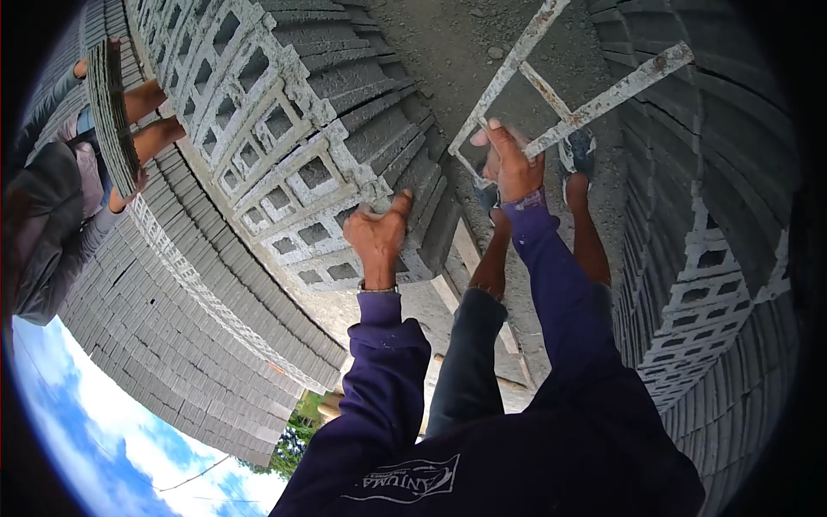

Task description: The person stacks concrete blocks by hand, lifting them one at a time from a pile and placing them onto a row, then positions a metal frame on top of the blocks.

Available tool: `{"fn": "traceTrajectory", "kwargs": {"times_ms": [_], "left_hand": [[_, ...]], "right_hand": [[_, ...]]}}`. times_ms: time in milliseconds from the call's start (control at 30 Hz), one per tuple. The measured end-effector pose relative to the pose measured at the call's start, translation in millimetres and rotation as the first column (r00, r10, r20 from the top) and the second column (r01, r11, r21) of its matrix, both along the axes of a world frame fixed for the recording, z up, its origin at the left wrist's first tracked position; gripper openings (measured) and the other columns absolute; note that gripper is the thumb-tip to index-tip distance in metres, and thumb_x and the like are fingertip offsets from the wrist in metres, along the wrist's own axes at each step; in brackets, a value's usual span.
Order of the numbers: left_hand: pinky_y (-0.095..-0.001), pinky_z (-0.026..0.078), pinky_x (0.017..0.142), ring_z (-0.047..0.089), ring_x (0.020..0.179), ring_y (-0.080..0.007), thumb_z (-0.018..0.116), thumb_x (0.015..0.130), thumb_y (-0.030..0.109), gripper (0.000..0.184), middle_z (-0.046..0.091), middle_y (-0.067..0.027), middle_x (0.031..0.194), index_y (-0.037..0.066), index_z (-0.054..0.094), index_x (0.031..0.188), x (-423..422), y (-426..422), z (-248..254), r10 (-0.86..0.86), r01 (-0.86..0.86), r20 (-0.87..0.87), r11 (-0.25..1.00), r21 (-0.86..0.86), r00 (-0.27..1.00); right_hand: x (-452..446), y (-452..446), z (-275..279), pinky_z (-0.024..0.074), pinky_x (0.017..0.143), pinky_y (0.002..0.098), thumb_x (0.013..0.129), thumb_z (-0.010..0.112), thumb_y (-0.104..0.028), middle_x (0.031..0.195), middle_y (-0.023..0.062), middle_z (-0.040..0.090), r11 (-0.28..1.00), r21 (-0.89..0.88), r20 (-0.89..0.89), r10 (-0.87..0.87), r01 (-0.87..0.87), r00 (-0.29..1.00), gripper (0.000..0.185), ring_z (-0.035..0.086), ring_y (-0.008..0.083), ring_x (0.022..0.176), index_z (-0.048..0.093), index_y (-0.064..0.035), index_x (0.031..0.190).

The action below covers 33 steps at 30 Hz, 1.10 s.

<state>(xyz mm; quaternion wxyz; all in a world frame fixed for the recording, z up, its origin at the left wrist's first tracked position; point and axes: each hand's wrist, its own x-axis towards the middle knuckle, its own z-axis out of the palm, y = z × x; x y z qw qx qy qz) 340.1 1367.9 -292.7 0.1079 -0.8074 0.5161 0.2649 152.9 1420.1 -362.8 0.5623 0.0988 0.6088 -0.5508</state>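
Note:
My left hand (377, 236) rests on the end of a stack of grey hollow concrete blocks (314, 172). Its fingers curl into a block's hollow at the stack's lower corner, with the thumb over the block's edge. To the right, my right hand (514, 164) is wrapped round the near end of a rusty, whitish metal frame (551, 90). That frame has two long arms joined by a crossbar and points up and away, above the ground between the stacks. Part of the right hand's grip is hidden behind its own fingers.
Another person (60, 198) at the left holds a grey block (114, 116) with both hands. A long block wall (198, 302) curves behind. Tall stacks (689, 258) stand on the right. Wooden strips (469, 250) lie on the gravelly ground (422, 43), near my feet.

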Motion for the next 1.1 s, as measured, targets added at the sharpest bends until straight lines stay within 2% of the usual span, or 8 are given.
{"fn": "traceTrajectory", "kwargs": {"times_ms": [133,333,533,633,667,733,800,1100], "left_hand": [[-0.03,0.047,0.061,0.058,0.065,-0.0163,0.081,0.07,0.026,0.041,0.067,-0.009,0.077,-0.01,0.067,0.084,3.4,3.7,-5.6,0.054,-0.086,-0.265,0.99,-0.113,0.963],[-0.0287,0.041,0.053,0.05,0.055,-0.0137,0.08,0.073,0.025,0.034,0.061,-0.0045,0.066,-0.005,0.062,0.069,17.5,9.8,-17.1,0.106,-0.124,-0.203,0.989,-0.078,0.973],[-0.0402,0.051,0.072,0.065,0.068,-0.0395,0.075,0.073,0.046,0.057,0.068,-0.0233,0.074,-0.01,0.069,0.083,2.2,11.4,-10.4,-0.333,0.399,0.302,0.896,-0.194,0.893],[-0.0372,0.05,0.076,0.067,0.074,-0.0328,0.072,0.08,0.042,0.051,0.069,-0.0194,0.079,-0.007,0.069,0.093,16.3,15.5,1.4,-0.485,0.57,0.31,0.76,-0.314,0.818],[-0.0372,0.05,0.076,0.067,0.074,-0.0328,0.072,0.08,0.042,0.051,0.069,-0.0194,0.079,-0.007,0.069,0.093,20.7,13.6,10.8,-0.436,0.532,0.32,0.774,-0.343,0.841],[-0.0356,0.05,0.073,0.067,0.071,-0.0254,0.07,0.085,0.039,0.044,0.069,-0.0164,0.079,-0.004,0.069,0.093,31.6,13.8,32.9,0.125,-0.29,-0.363,0.847,-0.446,0.923],[-0.034,0.049,0.07,0.064,0.067,-0.0194,0.07,0.086,0.034,0.037,0.068,-0.0143,0.075,-0.002,0.068,0.09,61.0,2.3,44.4,0.25,-0.426,-0.377,0.745,-0.513,0.892],[-0.0479,0.044,0.069,0.058,0.08,-0.0411,0.072,0.079,0.028,0.031,0.058,-0.0191,0.079,0.001,0.058,0.077,129.5,-63.6,19.8,-0.175,0.132,-0.008,0.774,-0.62,0.985]], "right_hand": [[-7.8,-22.3,-8.5,0.0331,0.044,0.0269,0.091,0.063,-0.041,0.051,-0.0038,0.043,0.996,-0.078,-0.044,0.031,-0.035,0.999,0.042,0.04,0.0076,0.044,0.07,-0.0021,0.077],[-6.8,-38.2,-12.1,0.0316,0.045,0.0261,0.091,0.063,-0.042,0.054,-0.0046,0.042,0.991,-0.084,-0.1,0.092,-0.101,0.991,0.041,0.038,0.0066,0.047,0.07,-0.0029,0.078],[-7.8,-38.9,37.9,0.0304,0.045,0.0258,0.091,0.065,-0.035,0.051,-0.005,0.04,0.983,-0.082,-0.054,0.16,-0.164,0.986,0.037,0.037,0.0061,0.045,0.07,0.0008,0.082],[-17.4,-30.8,76.4,0.0296,0.046,0.0255,0.091,0.065,-0.035,0.05,-0.0051,0.039,0.966,-0.086,-0.097,0.237,-0.245,0.967,0.04,0.034,0.0058,0.044,0.069,0.0042,0.086],[-21.8,-24.9,83.4,0.0296,0.046,0.0255,0.091,0.065,-0.036,0.051,-0.0049,0.039,0.957,-0.071,-0.147,0.269,-0.282,0.952,0.041,0.033,0.0057,0.044,0.069,0.0052,0.088],[-33.1,-10.0,91.4,0.0296,0.046,0.0256,0.092,0.065,-0.036,0.052,-0.0043,0.041,0.921,-0.026,-0.223,0.374,-0.389,0.901,0.042,0.035,0.0057,0.045,0.069,0.0053,0.088],[-39.3,7.5,94.3,0.0299,0.046,0.0258,0.092,0.064,-0.037,0.053,-0.0043,0.043,0.906,0.064,-0.284,0.418,-0.418,0.863,0.043,0.037,0.0059,0.045,0.069,0.005,0.086],[-30.0,61.8,105.2,0.0314,0.046,0.0262,0.09,0.065,-0.039,0.055,-0.0028,0.049,0.829,0.27,-0.358,0.558,-0.489,0.749,0.039,0.042,0.0067,0.047,0.068,-0.001,0.079]]}}
